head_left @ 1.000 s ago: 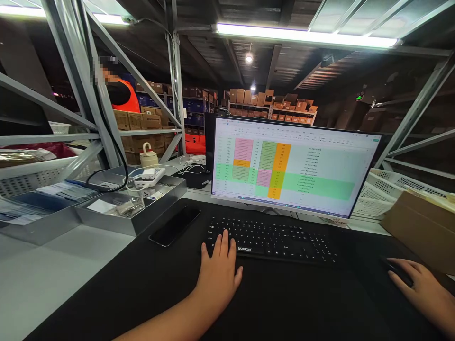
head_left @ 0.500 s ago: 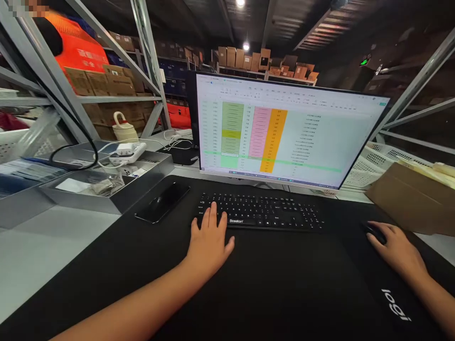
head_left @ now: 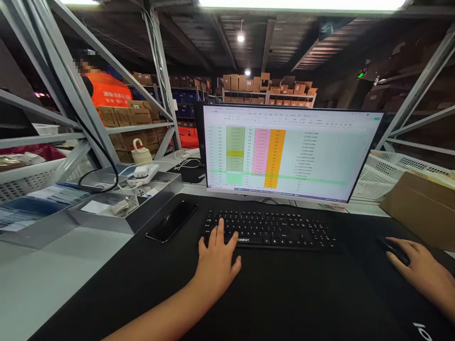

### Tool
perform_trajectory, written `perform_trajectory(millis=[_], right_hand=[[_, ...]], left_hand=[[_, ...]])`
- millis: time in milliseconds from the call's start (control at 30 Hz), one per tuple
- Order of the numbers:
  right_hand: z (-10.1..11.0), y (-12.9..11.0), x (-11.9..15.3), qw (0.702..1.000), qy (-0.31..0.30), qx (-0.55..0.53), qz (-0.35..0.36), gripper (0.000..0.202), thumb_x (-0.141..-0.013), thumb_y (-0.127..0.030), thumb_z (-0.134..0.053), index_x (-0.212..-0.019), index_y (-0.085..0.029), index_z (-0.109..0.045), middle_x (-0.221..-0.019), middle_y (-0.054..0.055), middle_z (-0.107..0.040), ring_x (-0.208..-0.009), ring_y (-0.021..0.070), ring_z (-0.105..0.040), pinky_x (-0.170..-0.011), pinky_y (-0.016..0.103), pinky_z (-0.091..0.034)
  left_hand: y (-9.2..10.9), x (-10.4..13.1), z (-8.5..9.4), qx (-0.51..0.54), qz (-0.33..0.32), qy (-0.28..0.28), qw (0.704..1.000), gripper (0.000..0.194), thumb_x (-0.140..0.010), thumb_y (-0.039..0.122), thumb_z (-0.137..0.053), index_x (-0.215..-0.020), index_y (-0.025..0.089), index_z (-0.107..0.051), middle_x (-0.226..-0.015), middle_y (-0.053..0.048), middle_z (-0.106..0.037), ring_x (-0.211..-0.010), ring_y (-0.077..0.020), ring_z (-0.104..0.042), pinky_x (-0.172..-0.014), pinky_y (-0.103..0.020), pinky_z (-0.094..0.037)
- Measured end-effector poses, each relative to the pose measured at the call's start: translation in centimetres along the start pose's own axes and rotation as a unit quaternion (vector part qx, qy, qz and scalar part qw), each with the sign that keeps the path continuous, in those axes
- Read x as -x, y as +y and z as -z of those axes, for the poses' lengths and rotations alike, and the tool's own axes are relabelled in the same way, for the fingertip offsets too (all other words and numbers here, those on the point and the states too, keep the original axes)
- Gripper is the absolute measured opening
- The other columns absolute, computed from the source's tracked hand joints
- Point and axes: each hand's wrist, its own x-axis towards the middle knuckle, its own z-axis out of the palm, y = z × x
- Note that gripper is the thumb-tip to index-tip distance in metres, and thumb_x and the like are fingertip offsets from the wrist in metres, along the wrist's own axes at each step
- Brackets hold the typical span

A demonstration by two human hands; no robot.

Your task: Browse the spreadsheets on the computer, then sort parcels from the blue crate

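Note:
My left hand [head_left: 216, 258] rests on the left end of a black keyboard [head_left: 284, 232], its fingers spread over the keys and the thumb out to the side. On the right, my right hand [head_left: 421, 267] lies curved over a black computer mouse [head_left: 396, 251], whose right part it hides. Behind the keyboard stands a monitor [head_left: 330, 151] showing a spreadsheet with green, pink and orange columns and one row highlighted in green. A dark phone [head_left: 172, 221] lies face up to the left of the keyboard. All of these but the monitor sit on a black desk mat [head_left: 277, 293].
Grey trays [head_left: 133, 220] with papers and a white power strip [head_left: 142, 175] stand at the left, near a cream jug [head_left: 141, 154]. A cardboard box [head_left: 419, 213] and white baskets [head_left: 373, 177] are at the right. Beyond the rack is a person in an orange vest [head_left: 110, 90].
The camera has tilted up and shifted slightly, so the desk things sit lower in view and more of the person in the vest shows. Both hands keep their places on keyboard and mouse.

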Motion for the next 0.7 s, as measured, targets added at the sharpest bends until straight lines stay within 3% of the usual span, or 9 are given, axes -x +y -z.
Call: perform_trajectory(millis=[233,500,700], right_hand=[[0.3,-0.5,0.0,0.999,-0.001,-0.031,-0.023,0.058,-0.076,-0.063,-0.039,-0.119,-0.028,-0.058,-0.122,0.013,-0.061,-0.122,0.0324,-0.058,-0.102,0.044,-0.047],[-1.5,1.6,-0.6,0.999,0.012,-0.036,0.012,0.055,-0.078,-0.060,-0.042,-0.119,-0.029,-0.058,-0.120,0.012,-0.062,-0.119,0.0325,-0.060,-0.103,0.045,-0.046],[-1.5,1.3,-0.3,0.999,0.022,-0.034,0.024,0.051,-0.080,-0.060,-0.039,-0.118,-0.031,-0.059,-0.121,0.011,-0.061,-0.119,0.0319,-0.060,-0.104,0.045,-0.046]], left_hand=[[0.0,0.1,-1.0,-0.040,-0.009,0.018,0.999,0.055,-0.092,0.041,-0.050,-0.145,0.028,-0.047,-0.164,-0.020,-0.020,-0.149,-0.0364,-0.028,-0.115,-0.067,-0.026],[-0.2,0.1,-1.6,-0.042,-0.017,0.024,0.999,0.056,-0.093,0.042,-0.048,-0.147,0.028,-0.044,-0.163,-0.020,-0.023,-0.147,-0.0377,-0.030,-0.112,-0.070,-0.029],[-0.1,0.2,-1.4,-0.043,-0.018,0.021,0.999,0.056,-0.094,0.042,-0.047,-0.147,0.027,-0.045,-0.162,-0.020,-0.024,-0.147,-0.0377,-0.032,-0.112,-0.069,-0.029]])
